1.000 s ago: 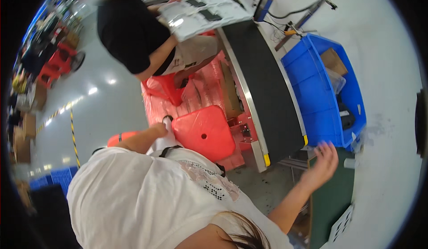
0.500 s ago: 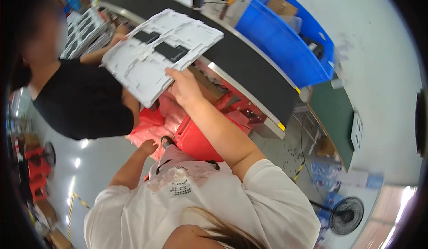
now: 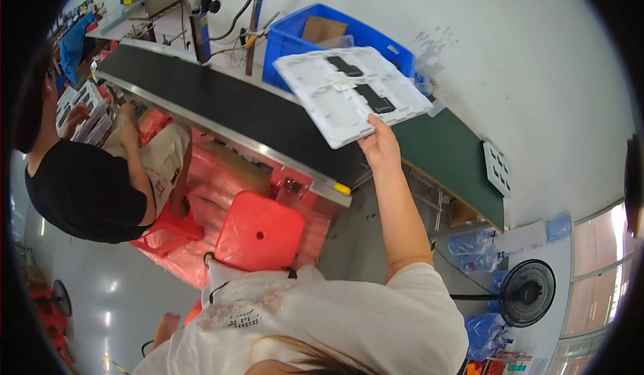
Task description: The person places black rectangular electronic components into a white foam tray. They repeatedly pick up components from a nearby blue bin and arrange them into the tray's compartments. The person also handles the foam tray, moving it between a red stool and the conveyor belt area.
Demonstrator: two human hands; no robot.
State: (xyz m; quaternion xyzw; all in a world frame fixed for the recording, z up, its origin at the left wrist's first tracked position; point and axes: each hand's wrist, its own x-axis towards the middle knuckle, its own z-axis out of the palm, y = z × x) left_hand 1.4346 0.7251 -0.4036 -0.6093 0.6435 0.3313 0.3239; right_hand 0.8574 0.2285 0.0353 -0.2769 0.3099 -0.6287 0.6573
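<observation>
My right hand grips the near edge of a white moulded plastic tray, its arm stretched out ahead. Two flat black pieces lie in the tray's recesses; the other recesses that show are bare. The tray is held up, overlapping the right part of the black conveyor belt and the front of a blue bin in the view. Low at my left side hangs my left hand, away from the tray, its fingers too hidden to read.
A co-worker in a black top sits at left beside stacked white trays. A red stool stands before me. Right of the belt is a green-topped table with another white tray. A black fan stands at lower right.
The tray in my right hand has moved right, away from the co-worker and toward the green table. My view has turned right. The co-worker's hand near the tray is now at the stack.
</observation>
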